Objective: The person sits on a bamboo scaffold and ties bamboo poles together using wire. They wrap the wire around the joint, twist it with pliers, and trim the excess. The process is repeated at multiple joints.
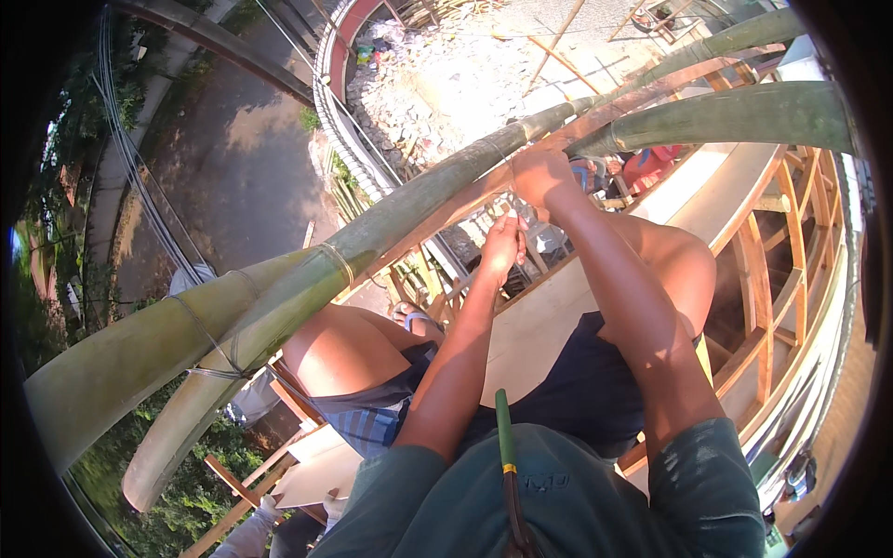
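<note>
Long green bamboo poles (419, 197) slant across in front of me, bound together with thin wire (335, 260). A reddish timber beam (465, 201) runs along their underside. At this beam, my right hand (542, 177) is closed, its fingers mostly hidden behind it; what it grips is unclear. Slightly lower and to the left, my left hand (502, 246) has its fingers curled together, and anything between them is too small to name. Against my shirt lies a tool with a green handle (504, 428), a yellow band and a dark metal shaft.
I sit high up, my legs astride a pale board (535, 325). Curved wooden framing (758, 288) stands at right. A person's gloved hands (270, 502) hold a panel at lower left. Someone in red (651, 167) is below. A road (223, 186) and rubble (409, 102) lie far down.
</note>
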The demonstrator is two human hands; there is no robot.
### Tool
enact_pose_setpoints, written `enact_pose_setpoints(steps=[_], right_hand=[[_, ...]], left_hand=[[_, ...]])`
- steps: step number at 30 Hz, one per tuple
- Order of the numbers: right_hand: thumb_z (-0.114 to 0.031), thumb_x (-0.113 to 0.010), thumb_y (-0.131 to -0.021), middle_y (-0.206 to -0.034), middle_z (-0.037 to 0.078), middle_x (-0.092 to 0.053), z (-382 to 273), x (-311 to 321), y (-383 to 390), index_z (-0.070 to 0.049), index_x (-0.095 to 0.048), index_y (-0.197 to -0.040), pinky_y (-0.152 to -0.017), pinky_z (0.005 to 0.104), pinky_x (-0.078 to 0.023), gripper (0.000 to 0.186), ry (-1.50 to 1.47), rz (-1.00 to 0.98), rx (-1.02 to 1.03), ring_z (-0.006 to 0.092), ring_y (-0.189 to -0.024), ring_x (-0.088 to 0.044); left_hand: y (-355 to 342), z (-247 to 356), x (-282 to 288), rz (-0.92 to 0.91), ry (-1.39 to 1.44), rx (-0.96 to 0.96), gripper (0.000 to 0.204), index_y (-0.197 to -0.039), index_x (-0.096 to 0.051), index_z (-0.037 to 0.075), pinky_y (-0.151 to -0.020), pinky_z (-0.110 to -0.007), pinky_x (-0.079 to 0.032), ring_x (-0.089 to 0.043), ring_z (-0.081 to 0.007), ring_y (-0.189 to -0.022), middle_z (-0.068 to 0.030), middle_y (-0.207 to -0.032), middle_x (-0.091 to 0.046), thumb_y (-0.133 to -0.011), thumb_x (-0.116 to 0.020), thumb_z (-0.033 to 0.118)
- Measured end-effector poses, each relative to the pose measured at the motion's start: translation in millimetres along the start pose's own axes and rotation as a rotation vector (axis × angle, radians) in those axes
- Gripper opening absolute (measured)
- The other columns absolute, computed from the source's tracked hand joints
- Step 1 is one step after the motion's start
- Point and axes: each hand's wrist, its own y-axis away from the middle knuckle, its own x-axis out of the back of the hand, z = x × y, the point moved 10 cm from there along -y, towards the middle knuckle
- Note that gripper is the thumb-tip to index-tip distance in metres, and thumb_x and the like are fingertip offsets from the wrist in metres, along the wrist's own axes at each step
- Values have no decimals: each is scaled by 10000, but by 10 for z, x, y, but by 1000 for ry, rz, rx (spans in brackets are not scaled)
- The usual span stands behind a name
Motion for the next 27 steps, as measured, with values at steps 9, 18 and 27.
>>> enact_pose_setpoints(steps=[9, 18, 27], right_hand=[[-395, -558, -933, -917, 207, -710, 157, -192, 469, -68, -728, -952, -774, 453, -549, 369, -295, -11, -34, 380, -873, -691], [-431, -546, -928, -889, 187, -713, 183, -13, 646, -86, -743, -903, -768, 470, -550, 398, -298, 80, -144, 368, -854, -696], [-402, -580, -895, -761, 188, -671, -217, 463, 885, -76, -706, -806, -684, 472, -535, 361, -340, 132, 48, 360, -748, -675]], left_hand=[[-10, -80, -125, -77, 153, 0, 313, -922, -491, 113, -624, -281, -462, -469, -122, -600, 10, -670, -459, -1088, -331, 324], [-244, 185, -467, -49, 660, -73, 358, -1179, -540, 85, -936, -343, -496, -593, -181, -1080, -63, -1160, -610, -1087, -310, 344], [-48, 337, -489, 56, 605, -46, 248, -1074, -527, 127, -900, -375, -485, -591, -174, -1003, -30, -1056, -599, -1057, -420, 351]])
